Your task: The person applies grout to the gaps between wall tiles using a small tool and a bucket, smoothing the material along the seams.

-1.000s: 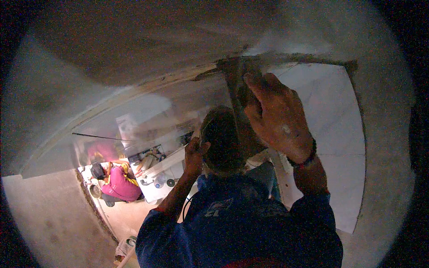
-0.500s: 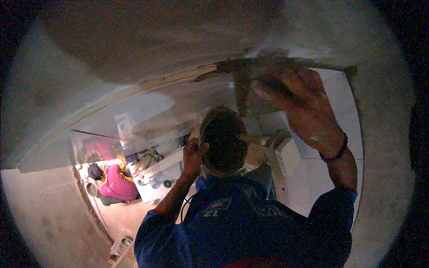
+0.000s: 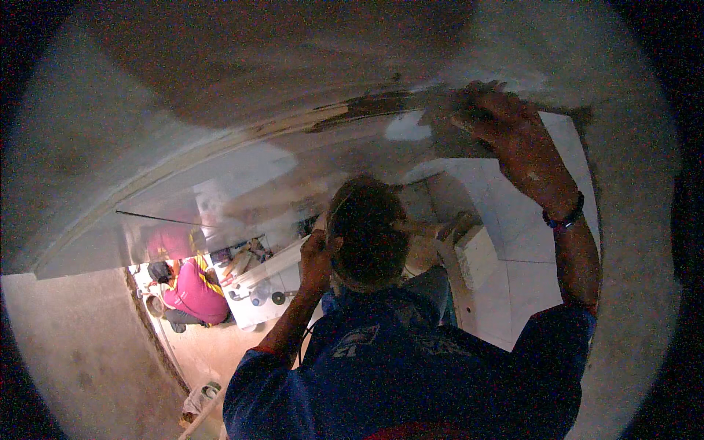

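My right hand [image 3: 506, 121], with a dark band at the wrist, is raised against the curved lower edge of a grey plastered surface [image 3: 242, 66]. Its fingers are curled round a flat, dark, roughly rectangular tool [image 3: 458, 139], partly hidden under the hand; its exact kind does not show. A dark wet-looking streak [image 3: 345, 110] runs along the edge to the left of the tool. Lower down, my left hand [image 3: 315, 260] is up with the elbow bent. Its fingers are mostly hidden in dim light, so I cannot tell whether they hold anything.
A person in a pink top [image 3: 196, 293] crouches at the lower left, beside a white board [image 3: 253, 309] with small items on it. A pale box-like block [image 3: 475, 258] stands on light floor tiles [image 3: 521, 286] at the right. A grey wall [image 3: 81, 330] rises at the left.
My right hand and the dark tool have moved to the right and slightly up along the edge. My left hand has hardly moved.
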### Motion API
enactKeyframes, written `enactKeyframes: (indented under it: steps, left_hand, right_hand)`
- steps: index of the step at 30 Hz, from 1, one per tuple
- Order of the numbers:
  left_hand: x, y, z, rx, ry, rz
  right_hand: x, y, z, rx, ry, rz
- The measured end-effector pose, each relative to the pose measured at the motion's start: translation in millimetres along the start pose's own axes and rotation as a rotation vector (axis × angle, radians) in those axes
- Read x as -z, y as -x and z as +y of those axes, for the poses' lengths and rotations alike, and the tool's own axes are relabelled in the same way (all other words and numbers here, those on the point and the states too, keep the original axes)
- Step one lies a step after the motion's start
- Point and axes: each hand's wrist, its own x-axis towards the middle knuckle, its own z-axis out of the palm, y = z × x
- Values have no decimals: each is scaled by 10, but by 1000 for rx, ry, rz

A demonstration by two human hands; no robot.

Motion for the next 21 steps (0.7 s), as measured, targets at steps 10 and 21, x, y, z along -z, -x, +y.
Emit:
enactKeyframes:
  steps: [10,21]
  left_hand:
    - [-179,-18,605,70,194,-3]
    - [-493,-77,943,54,230,-36]
  right_hand:
    - [139,107,817,-248,-160,-214]
    - [425,439,1657,-596,53,-453]
